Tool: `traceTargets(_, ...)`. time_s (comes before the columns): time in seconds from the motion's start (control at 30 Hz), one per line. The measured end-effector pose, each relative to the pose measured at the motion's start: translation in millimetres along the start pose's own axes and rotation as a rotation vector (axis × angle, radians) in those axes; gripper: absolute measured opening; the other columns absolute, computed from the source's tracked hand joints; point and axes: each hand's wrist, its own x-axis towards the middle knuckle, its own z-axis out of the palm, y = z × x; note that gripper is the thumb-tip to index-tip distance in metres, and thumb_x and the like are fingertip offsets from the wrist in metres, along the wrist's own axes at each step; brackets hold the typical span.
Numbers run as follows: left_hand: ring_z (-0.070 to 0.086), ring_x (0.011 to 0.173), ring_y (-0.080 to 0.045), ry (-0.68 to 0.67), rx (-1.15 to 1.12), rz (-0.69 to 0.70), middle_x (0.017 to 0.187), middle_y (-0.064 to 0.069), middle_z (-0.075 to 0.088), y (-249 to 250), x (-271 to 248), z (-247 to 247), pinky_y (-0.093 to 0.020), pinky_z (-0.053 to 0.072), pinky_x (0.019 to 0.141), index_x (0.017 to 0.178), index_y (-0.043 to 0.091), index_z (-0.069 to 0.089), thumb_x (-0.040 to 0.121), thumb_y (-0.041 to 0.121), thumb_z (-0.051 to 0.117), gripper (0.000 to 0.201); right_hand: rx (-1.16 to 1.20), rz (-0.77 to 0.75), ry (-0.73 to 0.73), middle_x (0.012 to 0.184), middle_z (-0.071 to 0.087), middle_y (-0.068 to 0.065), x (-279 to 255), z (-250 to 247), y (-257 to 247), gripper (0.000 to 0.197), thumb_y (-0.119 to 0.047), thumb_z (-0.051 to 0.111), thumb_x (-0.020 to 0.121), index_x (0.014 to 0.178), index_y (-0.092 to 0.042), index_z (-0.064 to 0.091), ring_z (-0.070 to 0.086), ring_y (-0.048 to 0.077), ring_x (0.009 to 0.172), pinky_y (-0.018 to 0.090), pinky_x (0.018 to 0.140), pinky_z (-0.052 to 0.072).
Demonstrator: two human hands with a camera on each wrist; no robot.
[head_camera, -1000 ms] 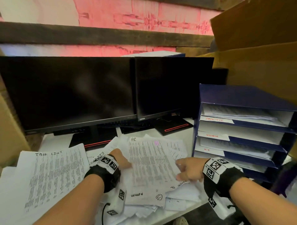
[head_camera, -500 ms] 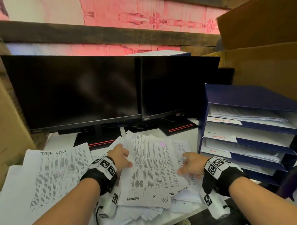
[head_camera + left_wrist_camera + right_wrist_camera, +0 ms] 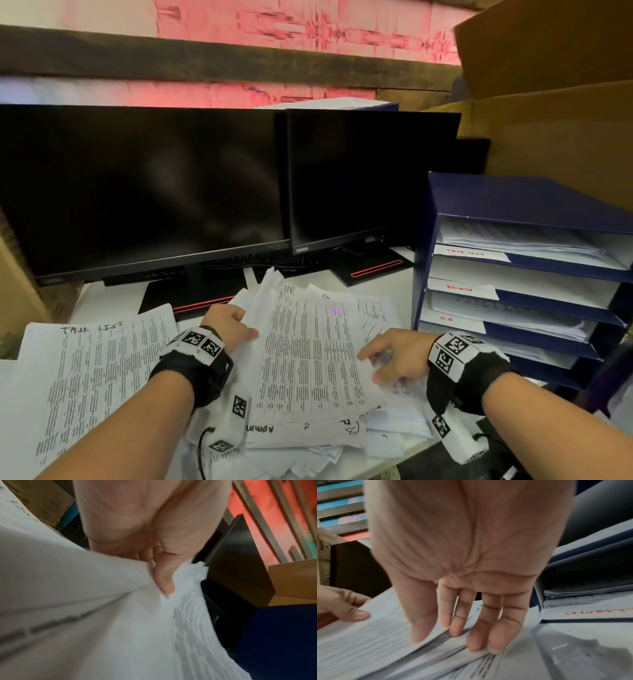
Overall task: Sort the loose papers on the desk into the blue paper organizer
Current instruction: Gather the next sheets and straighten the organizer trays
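We see a white desk (image 3: 102, 298) with two dark, switched-off monitors (image 3: 144, 185) side by side, the right one (image 3: 370, 178) overlapping the left's edge, both on black bases with a red stripe (image 3: 376, 267). Behind them a dark wooden beam (image 3: 205, 61) crosses a wall (image 3: 308, 27) lit pinkish red, white at the far left. Large brown cardboard boxes (image 3: 555, 113) stack up at the right, another cardboard edge (image 3: 17, 284) stands at the far left, and the light overall is dim.
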Motion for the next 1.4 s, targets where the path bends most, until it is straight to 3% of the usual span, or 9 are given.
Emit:
traceTargets(0.17,0.055,0.069,-0.024,0.171,-0.096,-0.049,0.073,-0.010,0.059,-25,3,-31,-0.029,0.044,0.063,0.070,0.011,0.058,0.081,0.001,0.066,0.018,0.131,0.095,0.235,0.146,0.041,0.000,17,-8,-1,0.061,-0.029,0.065,0.088,0.142,-0.018,0.040,0.043,0.020,0.132,0.029,0.111,0.034)
traceTargets(0.3,0.049,0.062,-0.023,0.221,-0.075,-0.083,0.071,-0.011,0.055,-45,8,-52,-0.026,0.038,0.054,0.076,0.005,0.056,0.087,-0.002,0.057,0.013,0.143,0.169,0.129,0.137,0.048,-0.004,37,-10,1,0.077,-0.046,0.075,0.076,0.138,-0.020,0.037,0.046,0.019,0.128,0.034,0.109,0.037)
traceTargets(0.53,0.047,0.065,-0.025,0.242,-0.048,-0.103,0.072,-0.013,0.051,-54,14,-54,-0.028,0.036,0.059,0.072,0.006,0.050,0.088,-0.005,0.046,0.020,-0.163,0.319,0.110,0.136,0.042,0.010,54,-5,-5,0.112,-0.069,0.078,0.053,0.138,-0.013,0.032,0.044,0.029,0.125,0.045,0.105,0.040)
traceTargets(0.63,0.044,0.062,-0.022,0.215,-0.053,-0.114,0.072,-0.012,0.050,-50,14,-52,-0.027,0.033,0.054,0.070,0.005,0.047,0.089,-0.006,0.045,0.022,-0.142,0.293,0.210,0.128,0.045,0.006,52,-5,-6,0.094,-0.057,0.081,0.058,0.133,-0.017,0.039,0.043,0.025,0.121,0.041,0.102,0.043)
traceTargets(0.83,0.053,0.083,-0.030,0.219,-0.112,-0.089,0.091,-0.018,0.058,-48,11,-44,-0.046,0.049,0.083,0.086,0.006,0.054,0.085,-0.006,0.052,0.012,0.042,0.190,0.478,0.122,0.051,0.005,38,-4,-5,0.041,-0.012,0.064,0.082,0.120,-0.018,0.052,0.054,0.020,0.106,0.029,0.089,0.049)
traceTargets(0.93,0.053,0.089,-0.033,0.147,0.006,-0.074,0.101,-0.022,0.060,-42,5,-40,-0.037,0.042,0.076,0.090,-0.001,0.057,0.089,-0.002,0.046,0.011,0.126,0.197,0.509,0.118,0.055,0.005,31,-2,-4,0.040,-0.014,0.066,0.082,0.120,-0.015,0.055,0.057,0.020,0.105,0.027,0.086,0.050)
traceTargets(1.1,0.057,0.108,-0.041,0.109,-0.036,-0.098,0.115,-0.026,0.061,-42,6,-35,-0.043,0.048,0.094,0.113,-0.006,0.060,0.089,-0.002,0.047,0.027,0.218,0.194,0.539,0.098,0.063,0.004,25,-1,-5,0.022,-0.013,0.071,0.079,0.100,-0.010,0.066,0.060,0.016,0.089,0.023,0.073,0.050)
traceTargets(1.23,0.058,0.110,-0.045,0.123,-0.194,-0.134,0.118,-0.029,0.060,-44,10,-34,-0.051,0.049,0.095,0.123,-0.005,0.055,0.088,-0.004,0.053,0.036,0.241,0.152,0.753,0.095,0.063,0.002,14,-20,-12,0.011,-0.012,0.062,0.086,0.095,-0.019,0.062,0.062,0.020,0.090,0.031,0.080,0.053)
traceTargets(1.4,0.058,0.109,-0.046,0.171,-0.251,-0.129,0.116,-0.031,0.061,-39,6,-36,-0.052,0.049,0.094,0.120,-0.008,0.056,0.087,-0.005,0.052,0.033,0.255,0.018,1.021,0.086,0.065,0.006,-17,-57,-24,0.016,-0.009,0.050,0.093,0.094,-0.017,0.064,0.062,0.022,0.077,0.033,0.065,0.053)
